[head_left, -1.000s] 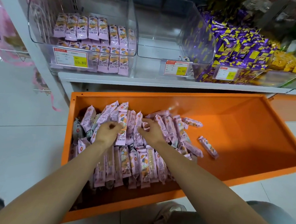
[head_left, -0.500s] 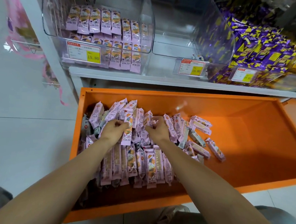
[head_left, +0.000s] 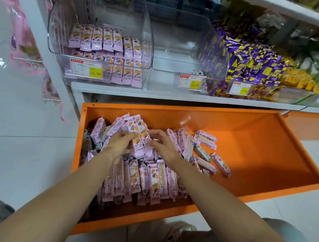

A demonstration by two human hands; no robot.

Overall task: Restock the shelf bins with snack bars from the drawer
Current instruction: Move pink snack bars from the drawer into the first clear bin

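Two hands, head view: left hand (head_left: 119, 144) and right hand (head_left: 163, 145) clasp a bunch of bars (head_left: 138, 134) between curled fingers, mid-frame, above the pile in the orange drawer (head_left: 246, 144). Half a second back they sat lower, sorting; now the bunch rides raised. Likely bound for the part-filled bin (head_left: 53, 41), upper left.
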